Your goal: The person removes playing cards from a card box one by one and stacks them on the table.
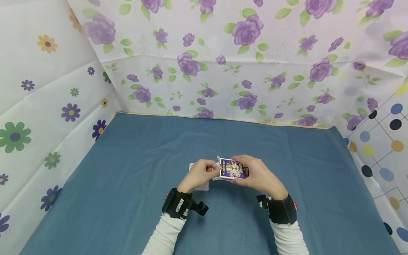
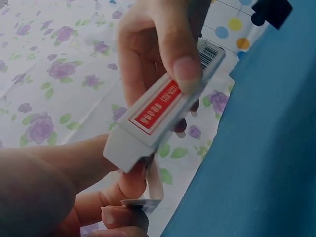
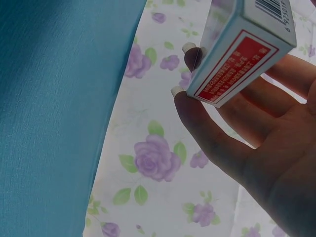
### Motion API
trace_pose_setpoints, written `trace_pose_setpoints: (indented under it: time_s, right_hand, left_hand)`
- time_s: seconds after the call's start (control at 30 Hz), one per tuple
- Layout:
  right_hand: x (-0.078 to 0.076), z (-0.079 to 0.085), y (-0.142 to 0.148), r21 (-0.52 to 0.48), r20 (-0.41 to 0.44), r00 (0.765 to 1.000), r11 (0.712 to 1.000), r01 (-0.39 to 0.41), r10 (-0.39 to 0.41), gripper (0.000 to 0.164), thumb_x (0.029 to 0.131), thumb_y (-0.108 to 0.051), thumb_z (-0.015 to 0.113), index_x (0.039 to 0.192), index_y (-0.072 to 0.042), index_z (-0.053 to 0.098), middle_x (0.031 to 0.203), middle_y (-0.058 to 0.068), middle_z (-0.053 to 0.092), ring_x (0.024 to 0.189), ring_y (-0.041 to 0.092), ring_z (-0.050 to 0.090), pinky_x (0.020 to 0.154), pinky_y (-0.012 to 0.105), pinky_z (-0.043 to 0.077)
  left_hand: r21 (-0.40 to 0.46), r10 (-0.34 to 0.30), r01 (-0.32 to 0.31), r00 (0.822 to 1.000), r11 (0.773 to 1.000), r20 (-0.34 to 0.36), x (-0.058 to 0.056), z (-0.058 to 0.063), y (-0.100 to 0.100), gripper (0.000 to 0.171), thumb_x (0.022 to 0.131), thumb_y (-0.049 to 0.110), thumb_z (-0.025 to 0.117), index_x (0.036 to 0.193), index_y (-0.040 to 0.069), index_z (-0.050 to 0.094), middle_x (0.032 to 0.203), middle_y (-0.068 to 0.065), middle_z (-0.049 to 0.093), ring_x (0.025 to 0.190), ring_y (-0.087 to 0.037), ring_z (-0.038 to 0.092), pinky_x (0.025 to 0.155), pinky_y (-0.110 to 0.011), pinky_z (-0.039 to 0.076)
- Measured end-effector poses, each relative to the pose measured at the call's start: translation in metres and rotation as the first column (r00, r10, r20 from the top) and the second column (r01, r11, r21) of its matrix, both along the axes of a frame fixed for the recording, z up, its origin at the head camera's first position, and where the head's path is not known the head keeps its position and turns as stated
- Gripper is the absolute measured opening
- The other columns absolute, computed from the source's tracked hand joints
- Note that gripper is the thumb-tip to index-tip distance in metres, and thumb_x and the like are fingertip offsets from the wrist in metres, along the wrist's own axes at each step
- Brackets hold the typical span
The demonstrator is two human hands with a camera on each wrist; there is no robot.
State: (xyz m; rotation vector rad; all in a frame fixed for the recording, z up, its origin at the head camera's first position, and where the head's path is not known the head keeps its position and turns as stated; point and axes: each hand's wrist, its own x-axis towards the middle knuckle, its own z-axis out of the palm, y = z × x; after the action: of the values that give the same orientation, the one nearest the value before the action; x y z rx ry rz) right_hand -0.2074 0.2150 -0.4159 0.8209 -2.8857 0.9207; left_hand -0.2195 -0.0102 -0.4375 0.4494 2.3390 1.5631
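Note:
My right hand (image 1: 259,174) grips a small card box (image 1: 234,169), its purple printed face turned up and its open end toward the left. In the left wrist view, the narrow side of the box shows a red label and a barcode, with the right thumb (image 2: 186,69) along it. My left hand (image 1: 200,174) is at the open end, its thumb and fingers pinching the flap there. Beneath the left hand, a pale flat piece like a playing card (image 1: 204,186) lies on the cloth, mostly hidden.
A blue cloth (image 1: 143,148) covers the table. Behind it hangs a sheet with purple roses (image 1: 247,30), and patterned sheets close off the left and right sides. Each wrist wears a black strap with a camera mount (image 1: 178,203).

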Motion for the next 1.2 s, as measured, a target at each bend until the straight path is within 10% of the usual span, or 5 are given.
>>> trace_pose_setpoints:
  time_s: [0.83,1.2]
  right_hand:
    - [-0.002,-0.001,0.001,0.000,0.007,1.000,1.000,-0.009,0.009,0.062,0.076,-0.027,0.083,0.130,-0.007,0.059,0.125,0.010,0.063,0.101,0.018,0.061,0.080,0.034,0.051]
    - [-0.004,-0.002,0.005,0.014,0.007,1.000,1.000,0.022,-0.022,0.065,0.076,-0.030,0.083,0.131,-0.008,0.058,0.126,0.010,0.064,0.098,0.016,0.061,0.078,0.033,0.050]
  left_hand:
    - [0.170,-0.044,0.020,0.989,0.985,0.140,-0.010,-0.001,-0.016,0.021,0.093,0.014,0.061,0.100,-0.004,0.071,0.080,0.001,0.057,0.070,-0.017,0.043,0.063,-0.026,0.034]
    - [0.147,-0.013,-0.011,0.987,0.989,0.158,-0.011,0.005,-0.028,0.019,0.095,0.016,0.058,0.087,0.001,0.066,0.065,0.002,0.043,0.059,-0.015,0.038,0.055,-0.027,0.030]
